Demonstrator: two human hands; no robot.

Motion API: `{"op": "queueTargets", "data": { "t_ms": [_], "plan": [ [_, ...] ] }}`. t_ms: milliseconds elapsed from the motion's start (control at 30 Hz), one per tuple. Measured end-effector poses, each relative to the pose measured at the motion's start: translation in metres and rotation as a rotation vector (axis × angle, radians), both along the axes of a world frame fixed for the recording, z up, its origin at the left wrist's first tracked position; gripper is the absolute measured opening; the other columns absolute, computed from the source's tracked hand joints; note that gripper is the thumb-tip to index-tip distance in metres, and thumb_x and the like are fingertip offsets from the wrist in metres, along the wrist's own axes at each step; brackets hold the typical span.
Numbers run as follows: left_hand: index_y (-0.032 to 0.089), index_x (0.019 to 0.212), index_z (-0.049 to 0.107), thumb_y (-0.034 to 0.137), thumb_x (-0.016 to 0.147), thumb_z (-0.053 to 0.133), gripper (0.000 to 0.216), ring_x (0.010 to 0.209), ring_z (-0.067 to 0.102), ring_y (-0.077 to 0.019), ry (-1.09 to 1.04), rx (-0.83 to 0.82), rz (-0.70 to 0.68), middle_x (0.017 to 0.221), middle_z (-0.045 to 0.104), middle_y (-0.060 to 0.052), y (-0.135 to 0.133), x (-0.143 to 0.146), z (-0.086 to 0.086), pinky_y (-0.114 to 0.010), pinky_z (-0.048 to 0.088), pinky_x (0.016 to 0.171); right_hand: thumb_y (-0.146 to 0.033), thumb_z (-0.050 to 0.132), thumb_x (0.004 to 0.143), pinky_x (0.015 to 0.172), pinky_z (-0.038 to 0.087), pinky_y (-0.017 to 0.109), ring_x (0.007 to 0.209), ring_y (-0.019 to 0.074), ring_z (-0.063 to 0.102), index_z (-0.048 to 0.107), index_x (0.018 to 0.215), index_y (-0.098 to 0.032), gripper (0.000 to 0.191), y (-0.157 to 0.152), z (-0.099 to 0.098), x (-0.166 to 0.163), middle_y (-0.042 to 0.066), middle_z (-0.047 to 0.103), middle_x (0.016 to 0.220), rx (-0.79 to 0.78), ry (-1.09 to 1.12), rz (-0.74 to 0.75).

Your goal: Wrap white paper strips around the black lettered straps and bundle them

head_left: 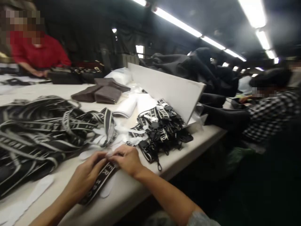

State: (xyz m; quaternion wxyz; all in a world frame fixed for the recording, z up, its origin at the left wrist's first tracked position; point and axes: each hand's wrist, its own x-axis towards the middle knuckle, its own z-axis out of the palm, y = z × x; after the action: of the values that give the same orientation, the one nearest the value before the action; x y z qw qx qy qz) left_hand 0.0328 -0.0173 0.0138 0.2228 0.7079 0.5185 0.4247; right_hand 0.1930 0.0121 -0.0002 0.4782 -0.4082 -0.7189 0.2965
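My left hand (pixel 86 174) and my right hand (pixel 127 160) meet at the near edge of the white table (pixel 131 188). Both are closed in a pinch on one end of a black strap with white letters (pixel 100 182), which runs back under my left hand toward me. A small white piece shows between my fingertips. Just beyond my right hand lies a heap of short black-and-white straps with clips (pixel 161 127). To the left spreads a big tangle of long black-and-white webbing (pixel 39 131).
White oval paper pieces (pixel 41 186) lie by my left arm. A slanted white board (pixel 169 88), folded grey cloth (pixel 102 91) and white packets sit further back. A person in red (pixel 37 51) works far left; a person in a checked shirt (pixel 270 113) sits right.
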Motion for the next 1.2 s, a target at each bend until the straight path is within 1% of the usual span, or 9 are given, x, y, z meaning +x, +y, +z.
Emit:
{"op": "queueTargets", "data": {
  "t_ms": [133,267,433,567,733,867,967,1067,1200],
  "plan": [
    [0.022,0.099,0.067,0.054,0.086,0.057,0.037,0.094,0.066,-0.0238,-0.081,-0.166,-0.045,0.099,0.072,-0.005,-0.002,-0.014,-0.004,-0.031,0.048,0.089,-0.018,0.072,0.084,0.082,0.047,0.026,0.085,0.0152,0.065,0.075,0.081,-0.020,0.004,0.000,-0.005,0.003,0.003,0.071,0.087,-0.006,0.016,0.019],
    [0.022,0.103,0.070,0.053,0.085,0.060,0.037,0.098,0.064,-0.0228,-0.166,-0.167,-0.036,0.105,0.071,-0.004,0.007,-0.005,0.000,-0.029,0.046,0.091,-0.014,0.069,0.085,0.080,0.046,0.026,0.083,0.0147,0.063,0.073,0.082,-0.019,0.007,-0.005,-0.001,0.003,0.002,0.070,0.087,-0.032,-0.026,0.002],
    [0.017,0.089,0.071,0.052,0.074,0.070,0.038,0.069,0.061,-0.0190,-0.344,-0.358,0.048,0.074,0.068,-0.004,0.011,-0.006,-0.005,-0.026,0.048,0.065,-0.016,0.074,0.081,0.078,0.046,0.024,0.080,0.0142,0.062,0.069,0.072,-0.018,0.010,-0.002,-0.002,0.003,0.001,0.068,0.081,-0.085,0.056,0.076],
    [0.015,0.087,0.069,0.049,0.070,0.074,0.039,0.061,0.056,-0.0155,-0.483,-0.434,0.105,0.066,0.064,-0.002,0.011,-0.008,-0.010,-0.022,0.043,0.055,-0.020,0.070,0.084,0.076,0.044,0.024,0.078,0.0133,0.060,0.069,0.074,-0.019,0.011,-0.002,0.000,0.003,0.000,0.066,0.079,-0.114,-0.039,0.074],
    [0.020,0.085,0.071,0.046,0.079,0.066,0.027,0.073,0.062,-0.0191,-0.320,-0.258,0.178,0.078,0.069,-0.003,0.004,-0.002,-0.013,-0.027,0.048,0.068,-0.024,0.072,0.082,0.069,0.042,0.024,0.072,0.0132,0.059,0.069,0.071,-0.019,0.013,-0.001,0.004,-0.001,0.000,0.068,0.074,-0.141,-0.137,0.012],
    [0.022,0.085,0.070,0.037,0.089,0.058,0.019,0.083,0.064,-0.0200,-0.052,0.080,0.211,0.087,0.071,-0.002,-0.002,0.003,-0.014,-0.028,0.046,0.082,-0.024,0.074,0.080,0.065,0.041,0.023,0.068,0.0129,0.060,0.068,0.067,-0.018,0.015,0.003,0.003,-0.004,0.000,0.069,0.070,-0.200,-0.125,-0.005],
    [0.020,0.087,0.067,0.031,0.092,0.055,0.017,0.081,0.065,-0.0199,0.113,0.321,0.204,0.086,0.070,-0.003,-0.005,0.005,-0.014,-0.028,0.046,0.080,-0.031,0.075,0.080,0.063,0.039,0.022,0.066,0.0118,0.059,0.068,0.070,-0.017,0.018,0.005,0.000,-0.004,0.000,0.069,0.071,-0.222,-0.091,0.007],
    [0.018,0.089,0.066,0.025,0.094,0.055,0.014,0.080,0.065,-0.0198,0.207,0.426,0.209,0.085,0.069,-0.005,-0.006,0.005,-0.015,-0.028,0.046,0.078,-0.040,0.075,0.080,0.059,0.036,0.022,0.061,0.0099,0.054,0.066,0.070,-0.017,0.027,0.005,-0.001,-0.004,-0.001,0.067,0.069,-0.237,-0.082,0.001],
    [0.016,0.092,0.065,0.015,0.093,0.053,0.012,0.079,0.065,-0.0200,0.326,0.555,0.190,0.085,0.069,-0.006,-0.006,0.003,-0.019,-0.028,0.046,0.077,-0.027,0.073,0.079,0.060,0.036,0.022,0.061,0.0097,0.053,0.060,0.065,-0.017,0.021,-0.001,0.000,-0.011,-0.003,0.063,0.065,-0.213,-0.116,-0.079]
  ]
}}
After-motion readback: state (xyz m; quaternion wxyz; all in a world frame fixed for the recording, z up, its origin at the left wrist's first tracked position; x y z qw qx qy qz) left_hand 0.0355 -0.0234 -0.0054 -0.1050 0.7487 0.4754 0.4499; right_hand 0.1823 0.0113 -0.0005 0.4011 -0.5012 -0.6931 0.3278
